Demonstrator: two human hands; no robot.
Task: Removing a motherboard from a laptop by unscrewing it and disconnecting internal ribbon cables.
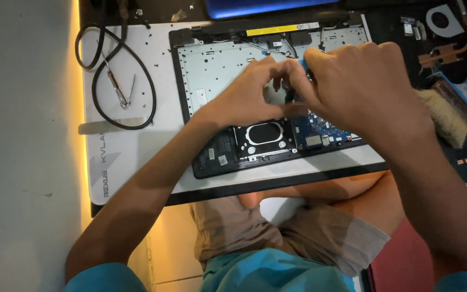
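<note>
White work mat (pixel 136 146) on a dark bench, seen from above, carrying an opened laptop chassis (pixel 217 70) toward its far right corner. Both hands meet over the middle of the chassis, above the blue circuit board (pixel 325 135) that lies along its near right edge. Right hand (pixel 363 86): fingers pinched shut on a small blue tool or tab (pixel 302 63), of which only the tip shows; what it is cannot be told. Left hand (pixel 249 97): fingertips drawn together and touching the right fingertips, closed on or pressing a part hidden beneath them; whether it holds anything cannot be told.

Risk, as a judgement: with both hands bearing on one small hidden point, a slip could scrape the circuit board or tear the thin wires (pixel 260 46) running by the far edge; loose screws (pixel 160 54) scattered on the mat could be swept off its edge by a forearm.

Orientation: long axis of the chassis runs left to right, parallel to the mat's near edge, hinge side and black battery bar with yellow label (pixel 282 30) pointing away from the person, empty drive bay (pixel 263 138) toward them.

Outward: tweezers (pixel 120 92) inside a looped black cable (pixel 120 81) at the mat's far left corner; brush (pixel 449 108) and copper heatsink with fan (pixel 444 32) off the mat, on the bench at right
</note>
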